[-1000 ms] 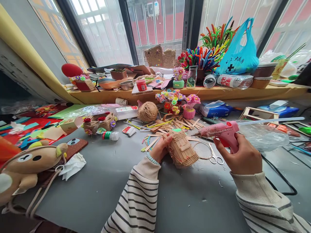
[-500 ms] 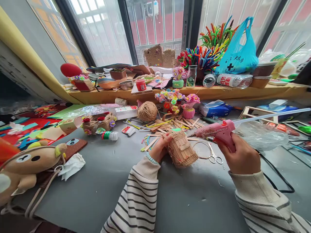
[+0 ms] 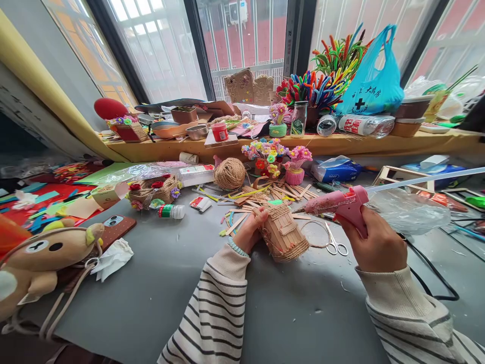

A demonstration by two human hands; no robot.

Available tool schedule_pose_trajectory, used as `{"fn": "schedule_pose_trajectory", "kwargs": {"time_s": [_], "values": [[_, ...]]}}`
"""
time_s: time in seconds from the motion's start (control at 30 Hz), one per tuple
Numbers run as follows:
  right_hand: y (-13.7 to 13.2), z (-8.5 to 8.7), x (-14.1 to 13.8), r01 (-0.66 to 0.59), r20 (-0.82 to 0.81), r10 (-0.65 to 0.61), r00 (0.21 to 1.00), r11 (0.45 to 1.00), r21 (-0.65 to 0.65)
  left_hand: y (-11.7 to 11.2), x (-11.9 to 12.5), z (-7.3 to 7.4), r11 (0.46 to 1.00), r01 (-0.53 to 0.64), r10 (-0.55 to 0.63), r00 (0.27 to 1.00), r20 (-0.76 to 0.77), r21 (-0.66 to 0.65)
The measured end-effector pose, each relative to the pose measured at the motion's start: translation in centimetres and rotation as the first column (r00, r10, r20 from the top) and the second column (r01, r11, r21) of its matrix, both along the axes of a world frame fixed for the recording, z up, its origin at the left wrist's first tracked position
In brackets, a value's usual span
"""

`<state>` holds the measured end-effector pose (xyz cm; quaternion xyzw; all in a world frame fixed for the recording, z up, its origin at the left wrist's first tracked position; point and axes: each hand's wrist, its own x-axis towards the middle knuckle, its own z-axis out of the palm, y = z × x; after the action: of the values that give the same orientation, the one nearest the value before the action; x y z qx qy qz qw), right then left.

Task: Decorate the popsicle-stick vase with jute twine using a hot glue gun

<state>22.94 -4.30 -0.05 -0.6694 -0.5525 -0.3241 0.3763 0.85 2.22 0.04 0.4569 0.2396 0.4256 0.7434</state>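
the left hand (image 3: 248, 233) held a small house of popsicle sticks and twine (image 3: 282, 233) on the grey bench (image 3: 159, 288), its grip closed around the left side of the house. the right hand (image 3: 377, 242) had its grip closed on the handle of a pink glue gun (image 3: 341, 203), whose nozzle pointed left, just above the house and apart from it. small scissors (image 3: 335, 243) lay on the bench between the two hands. a ball of twine (image 3: 230, 174) stood behind, near loose sticks (image 3: 280, 194).

both striped-sleeved arms forward, left hand (image 3: 248, 233) curled in a sideways grip, right hand (image 3: 377, 245) fisted, raised
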Motion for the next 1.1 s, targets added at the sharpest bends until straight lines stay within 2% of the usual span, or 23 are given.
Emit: {"fn": "schedule_pose_trajectory", "kwargs": {"time_s": [0.27,0.4,0.6,0.77,0.9,1.1], "values": [[0.1,-0.1,-0.6,0.004,0.006,-0.004,1.000,1.000,0.024,-0.2,0.0,0.0,1.000,-0.019,0.019,0.999,-0.027,0.015],[0.4,-0.7,0.1,-0.040,0.082,0.037,0.996,0.999,0.031,-0.2,-0.2,-0.2,1.000,-0.010,0.011,1.000,-0.024,0.021],[0.7,-1.3,1.1,-0.023,0.123,0.022,0.992,1.000,0.008,0.0,-0.2,-0.5,1.000,-0.023,0.023,1.000,-0.019,-0.007],[0.5,-0.9,0.3,-0.011,0.133,0.003,0.991,0.998,0.060,0.0,-0.1,-0.4,0.999,-0.037,0.037,0.999,-0.029,-0.025],[0.3,-0.5,-0.3,0.015,0.076,-0.018,0.997,0.999,0.043,-0.1,-0.1,-0.2,0.998,-0.046,0.044,0.998,-0.033,-0.051],[0.5,-0.5,0.0,-0.016,0.144,0.004,0.990,0.997,0.080,-0.2,-0.1,0.0,0.997,-0.049,0.048,0.999,-0.008,-0.067]]}}
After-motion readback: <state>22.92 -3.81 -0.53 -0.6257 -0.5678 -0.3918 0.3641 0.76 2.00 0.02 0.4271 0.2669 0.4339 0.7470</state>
